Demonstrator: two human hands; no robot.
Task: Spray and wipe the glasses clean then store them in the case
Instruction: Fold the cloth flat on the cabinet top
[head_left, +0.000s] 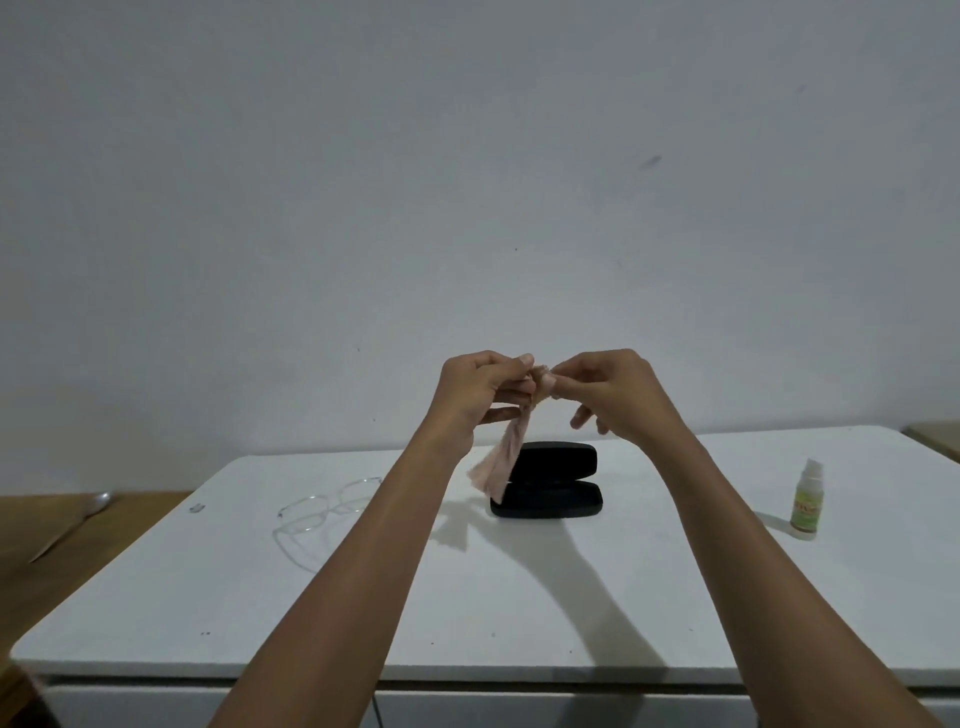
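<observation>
Both hands are raised above the white table. My left hand and my right hand pinch the top of a small pink cleaning cloth, which hangs down between them in front of the case. The black glasses case lies open on the table behind the cloth. Thin clear-framed glasses rest on the table to the left, partly hidden by my left forearm. A small spray bottle with a green label stands upright at the right.
A wooden surface at the left holds a metal spoon. A small dark object lies near the table's left edge. A plain wall rises behind the table. Another surface edge shows at far right.
</observation>
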